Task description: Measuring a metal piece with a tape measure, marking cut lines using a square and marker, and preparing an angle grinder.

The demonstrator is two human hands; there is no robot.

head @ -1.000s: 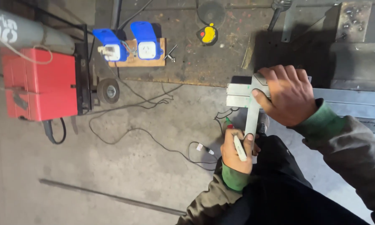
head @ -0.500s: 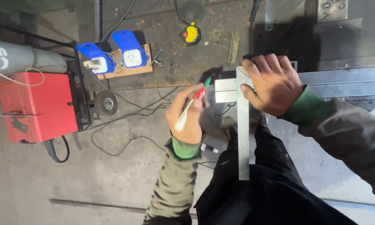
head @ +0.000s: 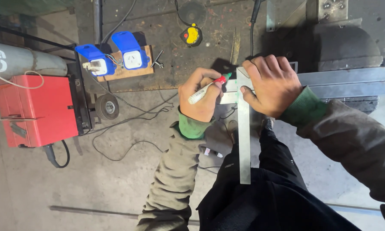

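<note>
My left hand (head: 201,96) grips a white marker (head: 205,89) with a red and green tip, its tip touching the end of a grey metal bar (head: 346,81) just left of a steel square. My right hand (head: 271,87) lies flat on the corner of that steel square (head: 243,141), pressing it against the bar. The square's long blade hangs down toward my dark trousers. The bar runs from my hands off to the right along the worktable edge.
A red welding machine (head: 34,111) stands on the floor at left beside a grey cylinder (head: 21,62). On the dark worktable (head: 175,64) lie a wooden board with two blue-lidded sockets (head: 115,55), a yellow tape measure (head: 191,35) and cables. A thin rod (head: 94,211) lies on the floor.
My left hand rose from beside the square's lower blade, with the marker, up to the bar end. My right hand stayed on the square. The view shifted.
</note>
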